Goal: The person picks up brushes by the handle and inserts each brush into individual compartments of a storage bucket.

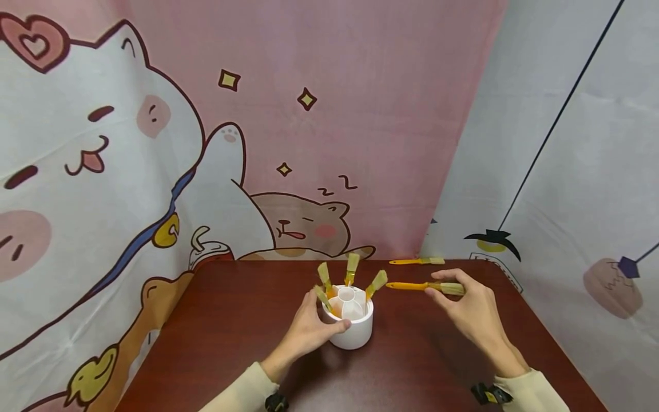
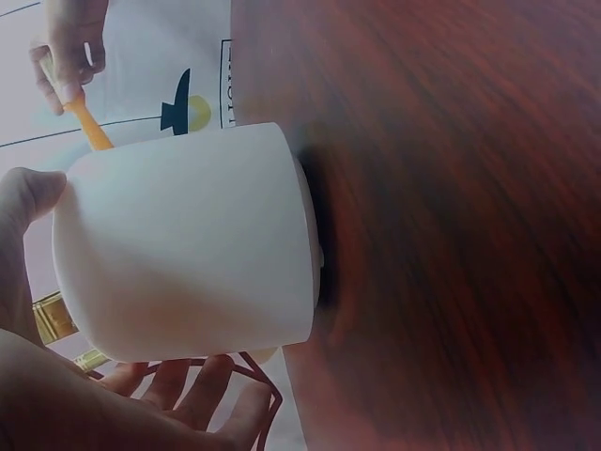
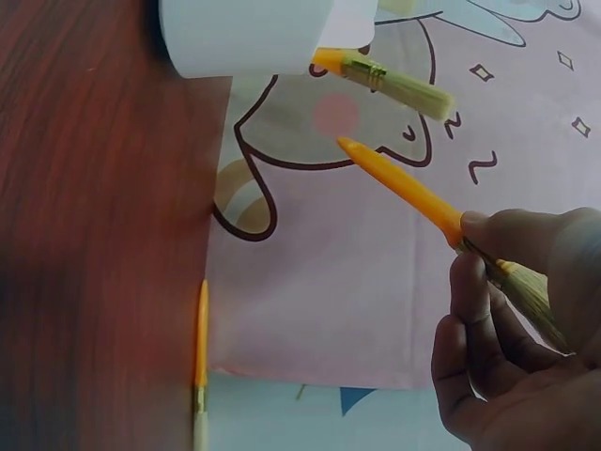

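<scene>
My left hand (image 1: pixel 309 329) grips a white round brush holder (image 1: pixel 352 336) standing on the table, thumb at the front rim and fingers round its left side. Several paintbrushes stand in its compartments with bristles up; one of them (image 1: pixel 378 281) leans out to the right. To the right of the holder, my right hand (image 1: pixel 475 312) pinches another paintbrush (image 1: pixel 405 285) near its ferrule. In the right wrist view, the orange handle (image 3: pixel 399 183) points toward the holder and the bristles lie beneath the palm. This brush is held above the table, apart from the holder.
One more paintbrush (image 1: pixel 412 261) lies flat along the far edge of the dark red-brown table (image 1: pixel 247 320). Behind the table hangs a pink and white cloth (image 1: pixel 376 114) with cartoon animals. Another cloth wall (image 1: pixel 582 200) borders the right side.
</scene>
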`<state>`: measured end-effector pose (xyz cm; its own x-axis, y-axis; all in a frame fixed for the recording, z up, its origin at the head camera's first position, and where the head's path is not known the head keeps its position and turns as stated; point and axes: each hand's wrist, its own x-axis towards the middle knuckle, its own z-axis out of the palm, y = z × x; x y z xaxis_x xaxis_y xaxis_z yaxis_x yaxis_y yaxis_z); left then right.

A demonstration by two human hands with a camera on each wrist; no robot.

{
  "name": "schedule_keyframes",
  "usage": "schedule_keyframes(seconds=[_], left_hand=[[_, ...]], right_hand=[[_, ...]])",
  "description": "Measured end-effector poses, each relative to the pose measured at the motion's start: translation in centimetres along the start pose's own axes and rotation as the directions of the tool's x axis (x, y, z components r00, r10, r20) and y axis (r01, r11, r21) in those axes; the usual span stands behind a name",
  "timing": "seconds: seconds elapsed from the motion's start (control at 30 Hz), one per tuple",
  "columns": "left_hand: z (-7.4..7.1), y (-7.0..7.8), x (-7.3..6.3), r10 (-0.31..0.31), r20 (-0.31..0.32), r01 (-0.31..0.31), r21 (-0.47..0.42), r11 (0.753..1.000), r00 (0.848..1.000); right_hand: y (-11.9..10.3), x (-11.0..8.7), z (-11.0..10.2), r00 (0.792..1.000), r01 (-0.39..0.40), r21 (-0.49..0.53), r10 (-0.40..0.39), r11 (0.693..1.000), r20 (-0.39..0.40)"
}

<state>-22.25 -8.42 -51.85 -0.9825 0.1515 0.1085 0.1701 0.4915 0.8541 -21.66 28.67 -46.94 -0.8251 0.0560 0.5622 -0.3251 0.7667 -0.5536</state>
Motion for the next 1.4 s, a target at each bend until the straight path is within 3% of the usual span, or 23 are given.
schedule_keyframes(seconds=[1.1, 1.4], left_hand=[[0.1, -0.5, 0.1, -0.006, 0.004, 0.006, -0.001, 1.0, 1.0], [0.1, -0.4, 0.2, 0.003, 0.007, -0.003, -0.005, 1.0, 1.0]], right_hand=[[-4.2, -0.2, -0.7, 0.995, 0.101, 0.135, -0.099, 0.986, -0.027], [-5.9, 0.1, -0.6, 0.983, 0.184, 0.218, -0.18, 0.958, -0.037]])
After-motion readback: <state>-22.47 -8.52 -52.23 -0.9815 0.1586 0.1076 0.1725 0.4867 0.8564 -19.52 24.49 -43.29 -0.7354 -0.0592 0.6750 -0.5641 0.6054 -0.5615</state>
